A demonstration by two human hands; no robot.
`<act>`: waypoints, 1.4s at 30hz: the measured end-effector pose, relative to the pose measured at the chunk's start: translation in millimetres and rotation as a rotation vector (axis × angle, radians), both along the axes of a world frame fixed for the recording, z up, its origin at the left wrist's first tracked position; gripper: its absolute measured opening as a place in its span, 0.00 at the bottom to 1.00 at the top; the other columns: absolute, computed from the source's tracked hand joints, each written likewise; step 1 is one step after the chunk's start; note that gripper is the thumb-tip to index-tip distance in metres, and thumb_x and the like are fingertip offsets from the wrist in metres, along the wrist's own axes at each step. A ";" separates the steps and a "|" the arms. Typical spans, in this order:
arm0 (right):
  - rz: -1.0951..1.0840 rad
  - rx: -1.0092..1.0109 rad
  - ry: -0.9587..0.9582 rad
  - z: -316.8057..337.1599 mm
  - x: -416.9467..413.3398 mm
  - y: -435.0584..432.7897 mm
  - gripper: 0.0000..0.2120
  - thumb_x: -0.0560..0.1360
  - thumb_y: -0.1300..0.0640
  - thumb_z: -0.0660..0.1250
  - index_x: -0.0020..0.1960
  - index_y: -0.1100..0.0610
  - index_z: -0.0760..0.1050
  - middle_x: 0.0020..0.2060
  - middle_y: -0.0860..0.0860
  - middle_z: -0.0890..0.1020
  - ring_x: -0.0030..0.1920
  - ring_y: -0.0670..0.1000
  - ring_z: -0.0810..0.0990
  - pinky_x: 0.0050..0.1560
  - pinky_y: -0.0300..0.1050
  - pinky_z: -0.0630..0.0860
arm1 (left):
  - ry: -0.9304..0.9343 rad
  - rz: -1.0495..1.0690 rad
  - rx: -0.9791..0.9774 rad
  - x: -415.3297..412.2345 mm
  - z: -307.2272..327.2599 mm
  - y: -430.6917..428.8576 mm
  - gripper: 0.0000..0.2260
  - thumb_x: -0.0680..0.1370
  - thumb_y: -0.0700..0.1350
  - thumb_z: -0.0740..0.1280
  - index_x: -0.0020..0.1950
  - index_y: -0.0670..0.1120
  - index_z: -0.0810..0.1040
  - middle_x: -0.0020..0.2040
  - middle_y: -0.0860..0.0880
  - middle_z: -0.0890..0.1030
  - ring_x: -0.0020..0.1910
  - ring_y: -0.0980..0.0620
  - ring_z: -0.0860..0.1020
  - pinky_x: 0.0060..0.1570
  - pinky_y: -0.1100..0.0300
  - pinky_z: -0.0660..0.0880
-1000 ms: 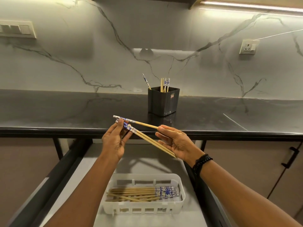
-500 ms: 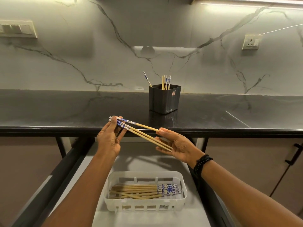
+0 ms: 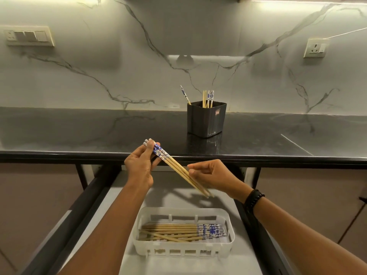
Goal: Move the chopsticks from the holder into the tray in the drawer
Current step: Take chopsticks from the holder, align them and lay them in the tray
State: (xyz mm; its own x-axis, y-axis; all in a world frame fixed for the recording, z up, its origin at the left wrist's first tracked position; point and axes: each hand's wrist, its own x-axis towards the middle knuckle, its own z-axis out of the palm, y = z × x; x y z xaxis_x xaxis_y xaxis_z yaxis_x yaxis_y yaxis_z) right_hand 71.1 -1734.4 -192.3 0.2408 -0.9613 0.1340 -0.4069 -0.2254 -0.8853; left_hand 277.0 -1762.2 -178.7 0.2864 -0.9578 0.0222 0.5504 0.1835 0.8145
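Wooden chopsticks (image 3: 178,169) with blue-patterned tops, held as a bundle above the open drawer (image 3: 178,262). Left hand (image 3: 140,167) grips the patterned ends; right hand (image 3: 212,176) pinches the plain tips, so the bundle slopes down to the right. White tray (image 3: 183,250) below in the drawer holds more chopsticks lying flat, patterned ends to the right. Black holder (image 3: 206,121) on the dark bench (image 3: 79,133) contains a few others, upright.
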 end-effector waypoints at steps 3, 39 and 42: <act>0.045 -0.173 0.191 -4.6 13.4 0.0 0.13 0.77 0.56 0.68 0.61 0.55 0.80 0.50 0.51 0.86 0.49 0.47 0.85 0.54 0.40 0.80 | -0.085 -0.055 -0.052 -11.7 -2.6 1.2 0.03 0.76 0.41 0.70 0.48 0.43 0.82 0.42 0.45 0.85 0.42 0.53 0.84 0.39 0.58 0.82; -0.212 0.108 -0.985 17.4 -31.3 -15.2 0.10 0.77 0.64 0.67 0.57 0.62 0.76 0.49 0.58 0.86 0.53 0.55 0.85 0.51 0.49 0.83 | -1.117 -0.353 -0.226 -37.6 -37.4 6.5 0.08 0.76 0.48 0.70 0.52 0.47 0.82 0.45 0.49 0.84 0.44 0.53 0.81 0.42 0.60 0.78; -0.250 0.074 -1.110 17.1 -32.7 -17.3 0.09 0.77 0.64 0.66 0.57 0.61 0.76 0.50 0.57 0.85 0.56 0.56 0.83 0.54 0.50 0.82 | -1.290 0.185 -0.525 -44.0 -42.0 4.5 0.06 0.75 0.50 0.72 0.48 0.49 0.81 0.42 0.54 0.80 0.41 0.56 0.76 0.38 0.62 0.75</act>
